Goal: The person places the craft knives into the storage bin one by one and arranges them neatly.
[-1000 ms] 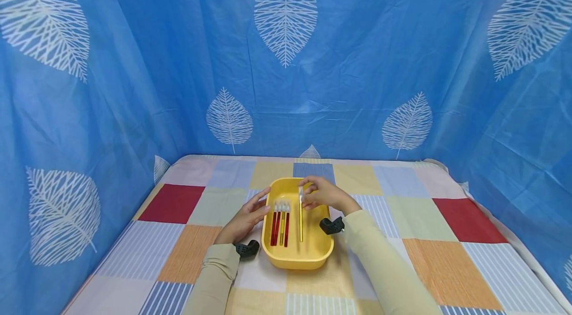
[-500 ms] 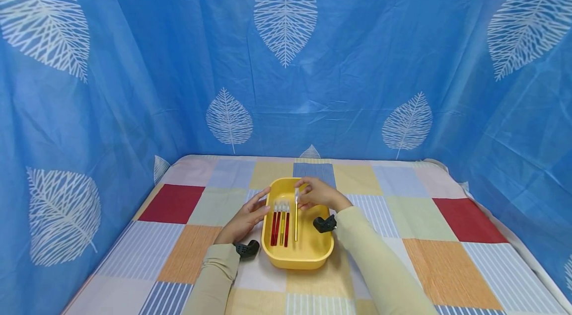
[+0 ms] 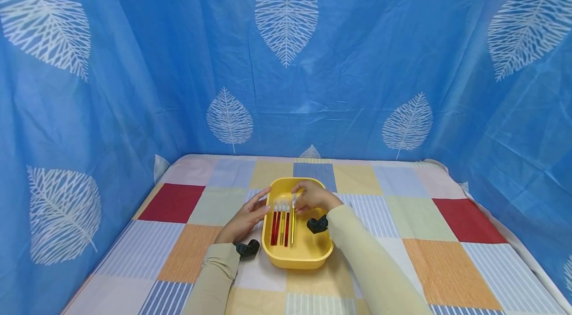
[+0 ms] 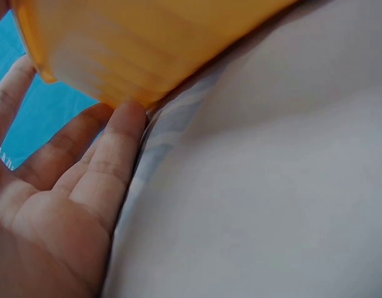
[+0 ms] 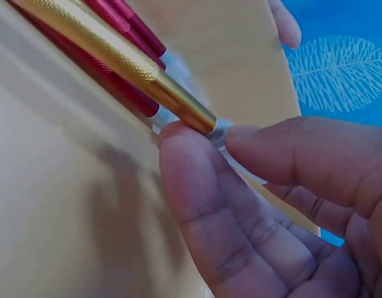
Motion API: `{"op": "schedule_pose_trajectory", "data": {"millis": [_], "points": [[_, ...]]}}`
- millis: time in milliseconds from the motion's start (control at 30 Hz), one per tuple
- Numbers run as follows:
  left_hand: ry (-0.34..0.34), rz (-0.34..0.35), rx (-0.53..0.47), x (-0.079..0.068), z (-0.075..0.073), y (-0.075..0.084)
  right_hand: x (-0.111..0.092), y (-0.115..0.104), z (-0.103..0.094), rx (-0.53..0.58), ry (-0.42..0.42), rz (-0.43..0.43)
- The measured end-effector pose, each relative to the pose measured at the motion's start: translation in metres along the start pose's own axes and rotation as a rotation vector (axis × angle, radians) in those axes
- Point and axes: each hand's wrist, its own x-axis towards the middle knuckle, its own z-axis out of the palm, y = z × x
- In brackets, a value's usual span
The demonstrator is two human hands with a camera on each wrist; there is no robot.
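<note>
My right hand pinches a gold craft knife near its clear-capped end, inside a yellow plastic tray. In the right wrist view, the thumb and fingertips close on the cap just past the knurled gold handle. Left of this knife, three red craft knives and another gold knife lie side by side in the tray, capped ends pointing away. My left hand rests against the tray's left side with its fingers extended; the left wrist view shows fingertips touching the outer wall.
The tray stands on a table with a patchwork cloth. A blue curtain with white leaf prints hangs behind and along both sides. Black wrist devices sit at both cuffs.
My right hand has carried the gold craft knife leftward and lowered it beside the row of other knives. The left hand and the tray have stayed in place.
</note>
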Motion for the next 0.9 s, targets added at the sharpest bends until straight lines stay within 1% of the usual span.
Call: {"op": "schedule_pose_trajectory", "data": {"millis": [200, 500, 700, 900], "points": [[-0.013, 0.002, -0.005, 0.0, -0.001, 0.001, 0.0, -0.001, 0.003, -0.047, 0.005, 0.036], [0.005, -0.009, -0.001, 0.0, 0.0, 0.0, 0.003, -0.002, 0.011, -0.094, 0.007, 0.077], [0.004, -0.004, 0.009, -0.001, 0.0, 0.0, 0.005, -0.002, 0.013, -0.078, 0.009, 0.129], [-0.001, 0.004, -0.013, -0.001, 0.001, 0.002, 0.005, -0.002, 0.015, -0.064, 0.021, 0.16]]}}
